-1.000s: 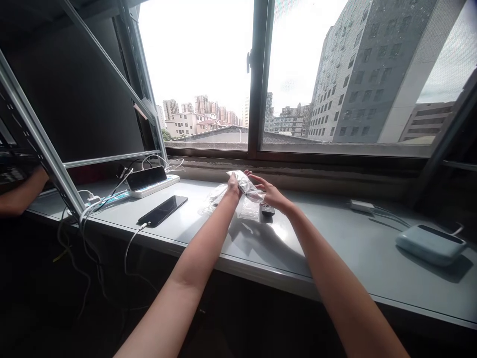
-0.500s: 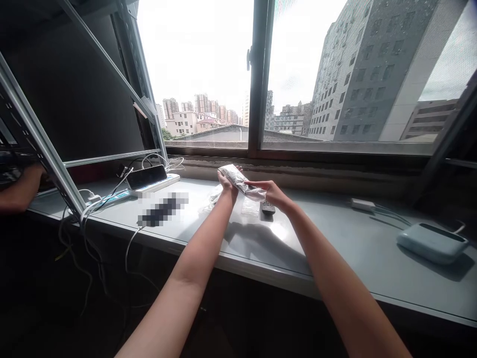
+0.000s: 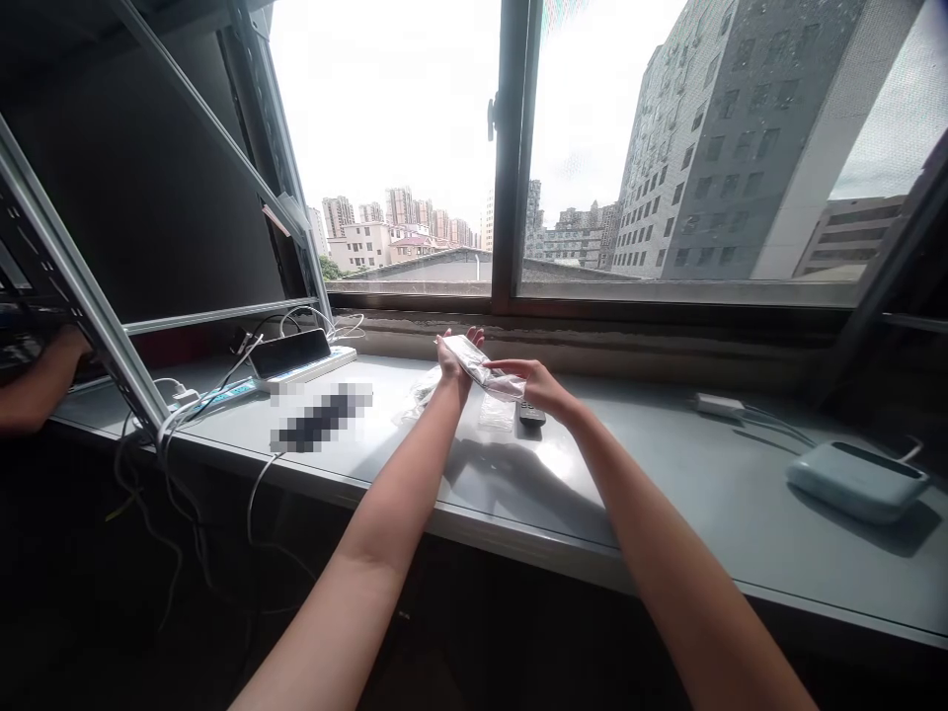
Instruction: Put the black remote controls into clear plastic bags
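Both my arms reach out over a grey window-side counter (image 3: 667,494). Between my hands is a clear plastic bag (image 3: 481,365) with something dark inside, held a little above the counter. My left hand (image 3: 450,359) grips its upper left end with the fingers spread behind it. My right hand (image 3: 534,383) pinches its lower right end. Under the bag lie more clear plastic bags (image 3: 495,413), and a small black remote (image 3: 531,413) rests on the counter beside my right hand.
A blurred dark phone (image 3: 320,417) on a cable lies to the left. Behind it is a white power strip with another phone (image 3: 290,354) and cables. A pale blue box (image 3: 855,479) sits at right. Another person's arm (image 3: 37,380) reaches into the metal rack at far left.
The bag has been lifted slightly and turned between my hands. My left fingers have spread open behind it. My right hand has closed into a pinch on its lower end.
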{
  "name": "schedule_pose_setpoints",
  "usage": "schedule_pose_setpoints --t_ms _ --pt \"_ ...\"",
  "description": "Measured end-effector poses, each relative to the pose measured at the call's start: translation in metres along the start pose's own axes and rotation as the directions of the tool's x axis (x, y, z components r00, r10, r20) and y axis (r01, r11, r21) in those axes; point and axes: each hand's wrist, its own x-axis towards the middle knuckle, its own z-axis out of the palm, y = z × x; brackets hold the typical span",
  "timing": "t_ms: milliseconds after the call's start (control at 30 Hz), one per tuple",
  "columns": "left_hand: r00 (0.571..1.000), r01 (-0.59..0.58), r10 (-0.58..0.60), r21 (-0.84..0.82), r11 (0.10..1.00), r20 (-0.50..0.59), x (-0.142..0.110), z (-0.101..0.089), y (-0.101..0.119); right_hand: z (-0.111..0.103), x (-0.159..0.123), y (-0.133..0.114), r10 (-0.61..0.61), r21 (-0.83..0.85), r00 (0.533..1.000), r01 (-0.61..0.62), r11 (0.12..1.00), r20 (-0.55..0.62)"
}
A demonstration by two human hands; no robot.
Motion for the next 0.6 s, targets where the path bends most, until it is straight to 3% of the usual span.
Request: schedule_pose_setpoints --t_ms 133,233,467,600 --pt "0.999 0.042 -0.042 0.048 0.998 -0.011 -0.004 0.001 -0.001 0.002 -0.001 -0.002 0.121 0.009 0.990 -0.122 0.993 0.072" --pt "0.993 0.120 -0.121 0.124 0.985 0.003 -0.004 0.001 -0.003 0.003 0.000 -0.003 0.145 0.001 0.984 -0.146 0.989 0.101" --pt "0.952 0.283 -0.303 0.283 0.916 0.030 0.003 -0.006 -0.014 0.003 0.002 -0.001 0.176 -0.204 0.981 -0.189 0.960 -0.080" --pt "0.892 0.443 -0.440 0.390 0.807 -0.102 0.012 -0.016 -0.018 0.005 0.001 0.002 0.182 -0.404 0.977 -0.213 0.889 -0.114"
